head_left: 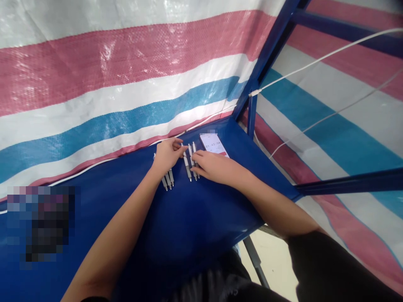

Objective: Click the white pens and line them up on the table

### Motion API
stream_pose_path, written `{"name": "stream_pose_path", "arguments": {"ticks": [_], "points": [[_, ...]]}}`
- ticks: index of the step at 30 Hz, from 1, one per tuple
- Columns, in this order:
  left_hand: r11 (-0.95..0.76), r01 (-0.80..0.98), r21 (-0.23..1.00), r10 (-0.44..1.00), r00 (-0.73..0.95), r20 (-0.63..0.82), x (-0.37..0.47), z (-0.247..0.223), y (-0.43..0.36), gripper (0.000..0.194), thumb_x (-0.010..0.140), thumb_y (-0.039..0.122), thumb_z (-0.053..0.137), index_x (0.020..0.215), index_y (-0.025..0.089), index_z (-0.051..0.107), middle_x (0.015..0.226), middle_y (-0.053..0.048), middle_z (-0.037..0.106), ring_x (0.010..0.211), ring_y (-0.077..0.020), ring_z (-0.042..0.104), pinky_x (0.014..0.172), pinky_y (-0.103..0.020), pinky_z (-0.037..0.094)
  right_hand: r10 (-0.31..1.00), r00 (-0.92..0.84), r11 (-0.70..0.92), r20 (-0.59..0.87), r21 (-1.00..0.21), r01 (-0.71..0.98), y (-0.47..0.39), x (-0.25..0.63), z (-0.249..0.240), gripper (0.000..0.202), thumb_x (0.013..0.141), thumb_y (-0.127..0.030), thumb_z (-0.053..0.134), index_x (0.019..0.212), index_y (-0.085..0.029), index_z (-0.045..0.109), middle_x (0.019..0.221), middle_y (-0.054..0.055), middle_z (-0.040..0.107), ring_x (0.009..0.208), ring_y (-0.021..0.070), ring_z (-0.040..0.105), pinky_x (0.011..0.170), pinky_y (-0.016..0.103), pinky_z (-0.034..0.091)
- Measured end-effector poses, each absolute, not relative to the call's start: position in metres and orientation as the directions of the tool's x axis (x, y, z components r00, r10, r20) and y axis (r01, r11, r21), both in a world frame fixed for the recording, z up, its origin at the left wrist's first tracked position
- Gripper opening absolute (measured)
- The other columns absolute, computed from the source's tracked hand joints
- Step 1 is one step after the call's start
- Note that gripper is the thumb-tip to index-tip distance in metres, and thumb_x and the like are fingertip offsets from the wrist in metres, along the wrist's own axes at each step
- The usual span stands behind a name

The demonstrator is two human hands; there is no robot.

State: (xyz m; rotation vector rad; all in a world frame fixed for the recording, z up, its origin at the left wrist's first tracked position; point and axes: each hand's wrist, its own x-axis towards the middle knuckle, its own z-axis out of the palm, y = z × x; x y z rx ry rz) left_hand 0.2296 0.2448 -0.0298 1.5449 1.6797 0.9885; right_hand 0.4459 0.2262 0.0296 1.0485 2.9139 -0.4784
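Two groups of white and grey pens lie on the blue table, side by side with tips toward me. My left hand (167, 156) has thumb and fingers pinched at the upper end of a pen (187, 165) in the right-hand group. Below that hand, the lower ends of several pens (168, 180) stick out; their tops are mostly hidden by it. My right hand (211, 165) closes its fingertips over the pens (193, 161) on the right side of the same group, covering part of them. Exactly how many it grips is hidden.
A phone (214, 144) showing a running-time display lies just beyond my right hand. The blue table (189, 226) meets a striped sheet (126, 92) at the back. A blue metal frame (252, 109) and a white cable (315, 61) are at right. A pixelated dark object (50, 222) lies left.
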Motion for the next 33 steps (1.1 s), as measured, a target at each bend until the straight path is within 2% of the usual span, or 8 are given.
{"name": "stream_pose_path", "arguments": {"ticks": [8,11,16,21,24,27,30,33], "points": [[0.003,0.659,0.752,0.993,-0.091,0.076,0.233,-0.027,0.245,0.028,0.093,0.030,0.079,0.116,0.014,0.075,0.099,-0.009,0.081,0.067,-0.0181,0.075,0.074,-0.033,0.060,0.610,-0.791,0.772,-0.056,-0.187,0.608,0.226,0.447,0.032,0.026,0.113,-0.032,0.061,0.123,-0.011,0.070,0.120,0.016,0.075,0.108,0.0297,0.072,0.086,0.039,0.049],[-0.026,0.795,0.606,0.984,-0.085,0.155,0.217,-0.013,0.240,0.026,0.097,0.031,0.074,0.118,0.015,0.076,0.105,-0.012,0.079,0.081,-0.0226,0.076,0.085,-0.038,0.060,0.623,-0.780,0.766,-0.060,-0.157,0.624,0.225,0.445,0.034,0.029,0.115,-0.035,0.058,0.121,-0.010,0.071,0.116,0.016,0.077,0.107,0.0302,0.072,0.083,0.039,0.046],[0.132,0.954,0.270,0.989,-0.146,0.032,0.191,0.011,0.226,0.027,0.093,0.047,0.078,0.092,0.019,0.077,0.087,-0.012,0.076,0.094,-0.0348,0.075,0.088,-0.046,0.057,0.630,-0.772,0.751,-0.087,-0.183,0.634,0.220,0.439,0.035,0.031,0.116,-0.037,0.054,0.121,-0.011,0.071,0.110,0.014,0.080,0.097,0.0276,0.074,0.076,0.037,0.042],[0.173,0.959,0.222,0.984,-0.157,-0.087,0.198,0.009,0.223,0.033,0.091,0.049,0.075,0.072,0.022,0.071,0.077,-0.012,0.073,0.084,-0.0325,0.073,0.078,-0.042,0.054,0.606,-0.795,0.779,-0.039,-0.175,0.602,0.216,0.437,0.036,0.031,0.117,-0.037,0.054,0.117,-0.011,0.070,0.108,0.015,0.080,0.104,0.0286,0.074,0.080,0.036,0.041],[0.190,0.928,0.319,0.982,-0.183,-0.051,0.202,0.007,0.226,0.029,0.086,0.041,0.074,0.064,0.022,0.067,0.065,-0.007,0.067,0.073,-0.0264,0.068,0.070,-0.037,0.050,0.626,-0.778,0.759,-0.054,-0.190,0.623,0.214,0.436,0.037,0.032,0.117,-0.040,0.053,0.115,-0.013,0.070,0.103,0.014,0.080,0.096,0.0275,0.074,0.073,0.035,0.037],[0.153,0.787,0.598,0.982,-0.189,-0.003,0.201,0.013,0.227,0.029,0.082,0.034,0.071,0.059,0.022,0.061,0.056,-0.002,0.060,0.060,-0.0180,0.058,0.062,-0.032,0.045,0.679,-0.732,0.696,-0.061,-0.262,0.668,0.212,0.434,0.036,0.041,0.116,-0.051,0.051,0.113,-0.015,0.070,0.105,0.015,0.080,0.094,0.0276,0.074,0.069,0.034,0.035],[0.072,0.497,0.865,0.986,-0.167,0.014,0.203,0.023,0.226,0.030,0.087,0.037,0.070,0.065,0.022,0.057,0.058,0.000,0.061,0.050,-0.0118,0.049,0.052,-0.027,0.039,0.740,-0.673,0.605,-0.005,-0.431,0.669,0.211,0.431,0.034,0.051,0.111,-0.067,0.053,0.114,-0.017,0.067,0.111,0.013,0.078,0.095,0.0263,0.072,0.070,0.033,0.037],[0.038,0.242,0.970,0.980,-0.197,0.011,0.209,0.032,0.223,0.028,0.089,0.039,0.072,0.076,0.023,0.053,0.062,0.001,0.063,0.046,-0.0094,0.048,0.046,-0.024,0.037,0.752,-0.658,0.501,-0.038,-0.616,0.608,0.212,0.430,0.032,0.050,0.108,-0.070,0.056,0.099,-0.020,0.061,0.095,0.006,0.074,0.083,0.0217,0.067,0.069,0.031,0.038]]}}
